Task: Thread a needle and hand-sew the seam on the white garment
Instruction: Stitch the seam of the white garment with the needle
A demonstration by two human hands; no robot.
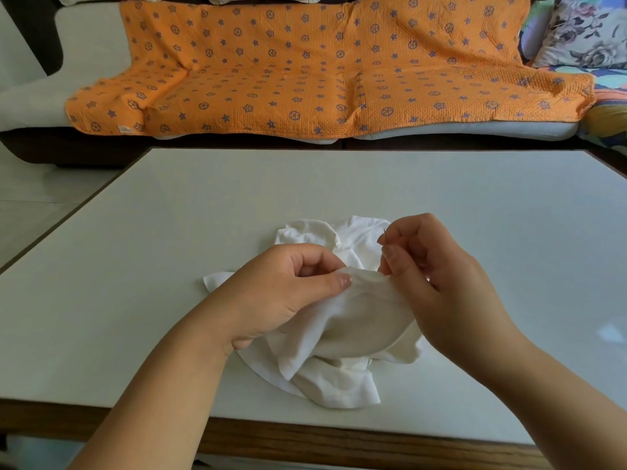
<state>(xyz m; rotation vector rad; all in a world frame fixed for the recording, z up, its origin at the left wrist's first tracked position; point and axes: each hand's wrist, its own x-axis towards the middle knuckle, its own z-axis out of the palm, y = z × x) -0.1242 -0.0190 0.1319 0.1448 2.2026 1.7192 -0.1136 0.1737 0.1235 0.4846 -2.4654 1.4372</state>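
Left grip [288,286] pinches a fold of the white garment [339,334] at lower centre of the frame on the desk [169,232]; right grip [431,266] pinches the needle [384,233] just above the fold.

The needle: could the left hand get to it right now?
Probably not at once: the left hand pinches a fold of the white garment and would have to let go. The needle, pinched by the right hand, is close, with nothing between.
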